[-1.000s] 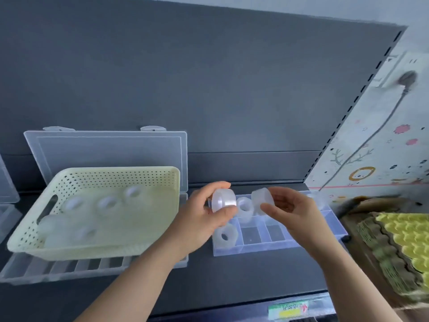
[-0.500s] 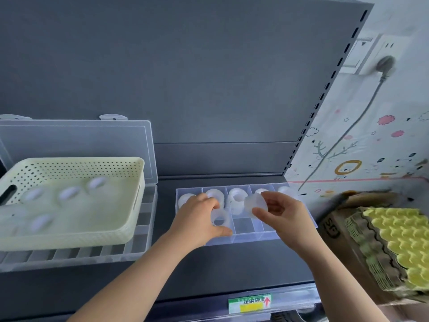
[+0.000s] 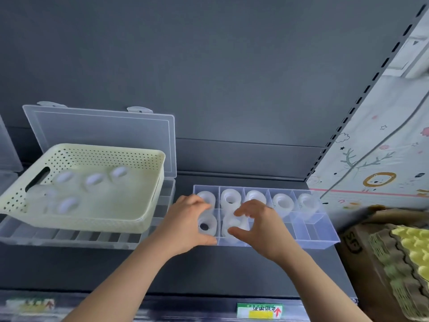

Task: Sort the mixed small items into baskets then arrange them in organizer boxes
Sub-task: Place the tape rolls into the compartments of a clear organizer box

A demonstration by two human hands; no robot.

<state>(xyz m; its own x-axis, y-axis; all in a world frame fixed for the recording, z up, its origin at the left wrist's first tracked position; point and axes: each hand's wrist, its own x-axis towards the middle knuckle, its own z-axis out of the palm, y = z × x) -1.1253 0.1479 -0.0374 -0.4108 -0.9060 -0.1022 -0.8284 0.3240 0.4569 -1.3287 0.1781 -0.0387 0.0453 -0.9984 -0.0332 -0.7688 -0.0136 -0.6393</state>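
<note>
**Two tape rolls going into the front row, one in each grip**

The left grip (image 3: 185, 224) is narrow. Its fingers curl over the far edge of the end roll (image 3: 207, 226) and its thumb lies at the near edge. That translucent tape roll sits in the front corner compartment of the clear organizer box (image 3: 325, 239). The right grip (image 3: 262, 228) curls round the second roll (image 3: 232, 225) in the next compartment. I cannot tell whether that roll is fully seated.

Just beyond both sets of fingertips, the back-row rolls (image 3: 282, 202) fill their row. Well out to the left of the left grip, the perforated basket (image 3: 92, 223) holds more.

The fit between the dividers looks snug, so a roll let go while tilted could ride up on a wall or jam. A hard push might slide the light box along the shelf, and a thumb drawn back carelessly could drag a roll out.

Nearer than the right grip, the shelf-edge label (image 3: 260, 311) shows a red arrow, but its characters are too blurred to read. The print on the cardboard box (image 3: 355, 241) is also unreadable.
</note>
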